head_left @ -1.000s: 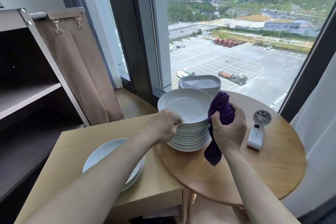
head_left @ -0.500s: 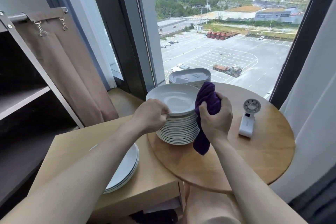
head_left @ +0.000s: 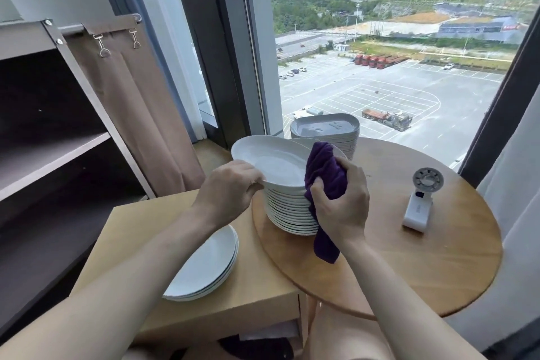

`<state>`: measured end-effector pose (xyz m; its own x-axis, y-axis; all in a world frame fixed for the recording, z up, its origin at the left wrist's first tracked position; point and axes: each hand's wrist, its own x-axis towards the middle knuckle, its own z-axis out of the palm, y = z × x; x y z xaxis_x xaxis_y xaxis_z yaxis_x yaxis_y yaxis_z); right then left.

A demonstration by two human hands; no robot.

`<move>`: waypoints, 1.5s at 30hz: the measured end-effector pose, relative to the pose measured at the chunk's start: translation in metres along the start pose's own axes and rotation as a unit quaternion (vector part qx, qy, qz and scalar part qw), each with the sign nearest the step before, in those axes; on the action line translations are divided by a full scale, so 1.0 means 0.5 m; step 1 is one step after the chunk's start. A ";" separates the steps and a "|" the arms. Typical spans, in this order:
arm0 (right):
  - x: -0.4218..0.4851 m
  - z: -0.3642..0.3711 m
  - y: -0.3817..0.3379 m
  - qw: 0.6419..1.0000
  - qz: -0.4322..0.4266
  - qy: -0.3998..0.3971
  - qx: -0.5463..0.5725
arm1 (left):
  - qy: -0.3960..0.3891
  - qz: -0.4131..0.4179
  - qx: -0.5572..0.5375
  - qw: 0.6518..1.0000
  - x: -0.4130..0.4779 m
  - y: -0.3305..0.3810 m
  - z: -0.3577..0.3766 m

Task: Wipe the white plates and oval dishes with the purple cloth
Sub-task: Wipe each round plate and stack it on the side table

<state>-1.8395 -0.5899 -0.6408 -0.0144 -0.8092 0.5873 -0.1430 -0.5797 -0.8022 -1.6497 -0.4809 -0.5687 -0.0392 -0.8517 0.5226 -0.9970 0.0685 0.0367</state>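
**Top plate tipped up off the tall stack, cloth at its right rim**

Nearest, a low stack [head_left: 204,266] of white plates lies on the square table [head_left: 140,222], which sits just beside the round table [head_left: 409,257]. The left hand [head_left: 230,184] grips the top plate [head_left: 274,161] by its near-left rim, fingers curled round the edge, and the plate sits tilted above the tall stack [head_left: 289,210]. The right hand [head_left: 342,207] has its fingers closed round the bunched cloth [head_left: 324,172], which touches the plate's right rim and hangs down beside the stack. Judgement: the plate is glazed and stiff, probably slick and breakable, with some weight for one hand, so the rim is the place to hold it. The cloth is soft and light. The plates hold nothing visible. Farther back, the oval dishes [head_left: 325,128] are stacked by the window; I cannot tell whether they are upright or inverted.
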 end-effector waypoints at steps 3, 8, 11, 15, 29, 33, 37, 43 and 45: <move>0.000 0.001 -0.004 1.000 -0.010 -0.004 -0.002 | 0.027 0.052 0.031 0.998 -0.026 -0.013 -0.020; 0.001 -0.002 -0.025 0.999 -0.035 -0.018 -0.002 | 0.075 0.050 0.028 0.996 -0.089 -0.045 -0.047; 0.000 0.001 -0.066 0.997 -0.077 -0.023 0.005 | 0.125 0.002 0.018 0.992 -0.147 -0.060 -0.053; -0.032 0.023 -0.123 0.987 -0.143 -0.064 0.023 | 0.174 -0.075 0.008 0.982 -0.233 -0.062 -0.045; -0.209 0.076 -0.074 0.921 -0.143 -0.357 -0.068 | 0.073 -0.176 0.059 0.980 -0.399 -0.083 0.016; -0.216 0.079 -0.074 0.922 -0.140 -0.356 -0.059 | 0.076 -0.219 0.056 0.971 -0.425 -0.080 0.036; -0.216 0.080 -0.070 0.922 -0.137 -0.357 -0.054 | 0.052 -0.245 0.054 0.967 -0.456 -0.068 0.054; -0.209 0.086 -0.060 0.926 -0.130 -0.349 -0.061 | 0.003 -0.302 0.015 0.953 -0.468 -0.056 0.064; -0.207 0.088 -0.059 0.927 -0.125 -0.346 -0.064 | -0.024 -0.327 0.003 0.945 -0.464 -0.061 0.062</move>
<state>-1.7904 -0.4931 -0.6827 0.6682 -0.5438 0.5078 -0.1730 -0.7774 -0.6048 -1.6121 -0.3014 -0.7177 0.5819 -0.7334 0.3514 -0.8099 -0.4832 0.3327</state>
